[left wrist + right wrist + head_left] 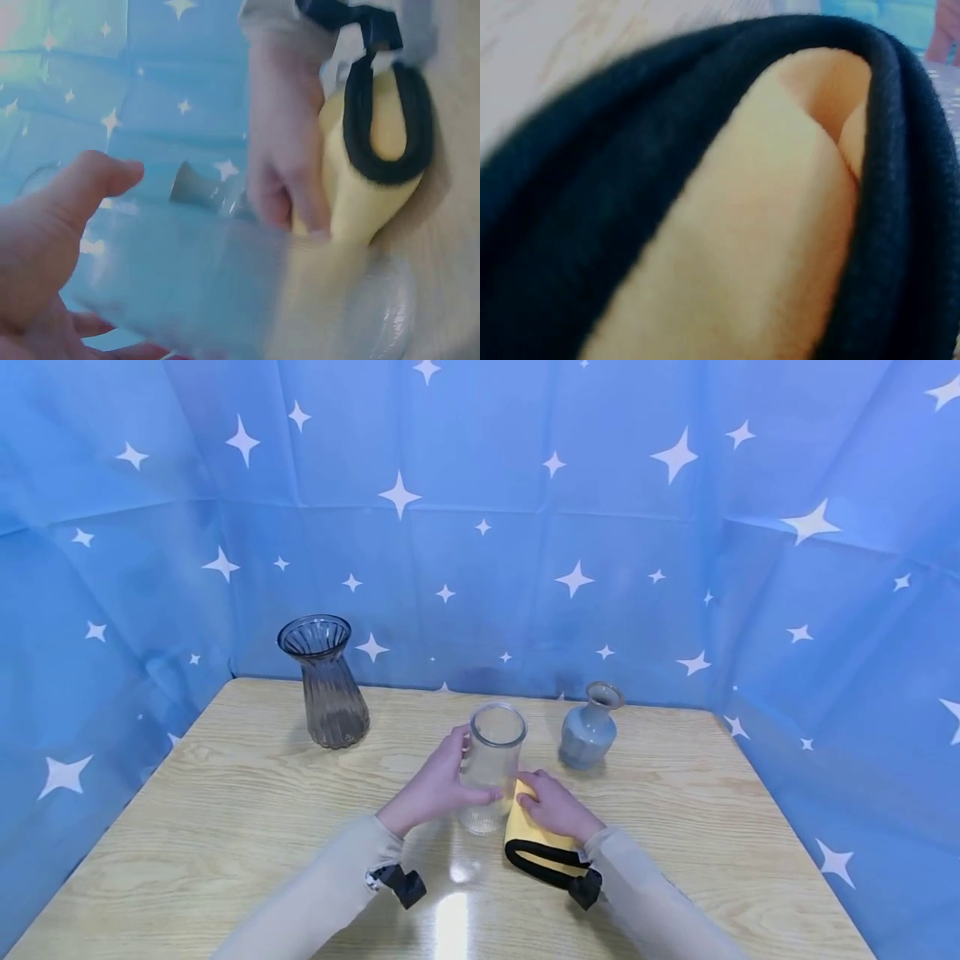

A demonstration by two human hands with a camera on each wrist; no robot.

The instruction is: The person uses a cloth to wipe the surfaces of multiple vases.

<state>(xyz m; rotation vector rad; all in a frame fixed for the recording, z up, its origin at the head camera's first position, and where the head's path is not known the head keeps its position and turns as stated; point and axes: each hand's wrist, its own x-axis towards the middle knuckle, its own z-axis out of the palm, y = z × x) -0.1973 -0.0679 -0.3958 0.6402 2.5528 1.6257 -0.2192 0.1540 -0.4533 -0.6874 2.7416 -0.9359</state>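
Observation:
A clear glass vase [489,768] with a ribbed lower part stands in the middle of the head view, tilted slightly. My left hand [447,781] grips it from the left, thumb across its near side and fingers round behind. My right hand [557,806] pinches a folded yellow cloth [522,823] with a black border, right beside the vase's right wall. In the left wrist view the vase [202,270] is blurred, and the cloth [352,210] shows past it. Folds of the cloth [742,210] fill the right wrist view, hiding the right hand there.
A tall grey fluted glass vase [333,693] stands at the back left of the wooden table [247,827]. A small blue-grey ceramic vase [588,735] stands behind the right hand. A blue curtain with white stars [480,460] borders the table's back and sides.

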